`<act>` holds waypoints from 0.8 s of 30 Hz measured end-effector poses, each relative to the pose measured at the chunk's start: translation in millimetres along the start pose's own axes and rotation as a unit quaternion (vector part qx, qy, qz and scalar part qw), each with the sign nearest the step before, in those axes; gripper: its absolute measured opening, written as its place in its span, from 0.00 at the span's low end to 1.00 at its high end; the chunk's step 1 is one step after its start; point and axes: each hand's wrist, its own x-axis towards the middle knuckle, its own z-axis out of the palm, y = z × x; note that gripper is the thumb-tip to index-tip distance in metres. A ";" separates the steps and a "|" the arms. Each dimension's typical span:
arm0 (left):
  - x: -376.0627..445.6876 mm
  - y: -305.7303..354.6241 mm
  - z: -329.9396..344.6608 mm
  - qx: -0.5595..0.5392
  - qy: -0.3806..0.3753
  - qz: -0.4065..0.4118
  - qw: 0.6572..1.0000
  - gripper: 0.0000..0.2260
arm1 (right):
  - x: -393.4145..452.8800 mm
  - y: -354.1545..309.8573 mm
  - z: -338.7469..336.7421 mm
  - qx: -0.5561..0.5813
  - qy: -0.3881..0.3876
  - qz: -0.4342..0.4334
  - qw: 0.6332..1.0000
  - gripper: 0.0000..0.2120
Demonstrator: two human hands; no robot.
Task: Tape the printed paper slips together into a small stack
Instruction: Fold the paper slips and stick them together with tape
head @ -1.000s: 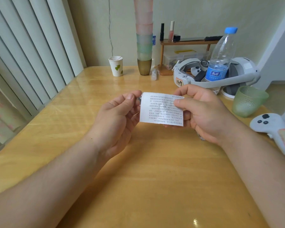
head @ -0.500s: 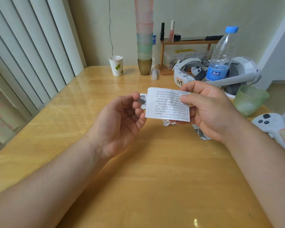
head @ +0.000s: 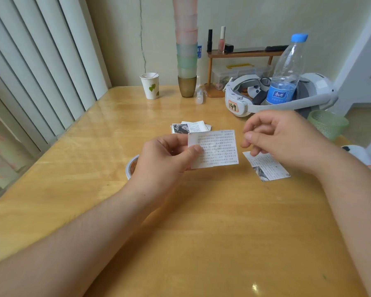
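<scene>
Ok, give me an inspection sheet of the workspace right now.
Surface: wooden table, glossy.
Job's things: slip held in the air; second slip flat on the table; small pile behind.
Clutter: tape roll half hidden; paper cup; cup tower; bottle; headset; green cup.
Hands: left hand pinches the slip; right hand loose, holding nothing.
Cables: nothing seen.
Surroundings: blinds left, wall behind.

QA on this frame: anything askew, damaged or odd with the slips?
Nothing damaged. One loose slip lies skewed on the table under the right hand, apart from the small pile further back, whose slips are fanned unevenly. The left hand pinches the held slip.
</scene>
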 end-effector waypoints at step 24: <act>-6.7 5.6 4.4 -0.059 -0.051 -0.015 0.997 0.07 | 17.6 51.8 -12.6 -0.238 -0.149 0.114 0.953 0.20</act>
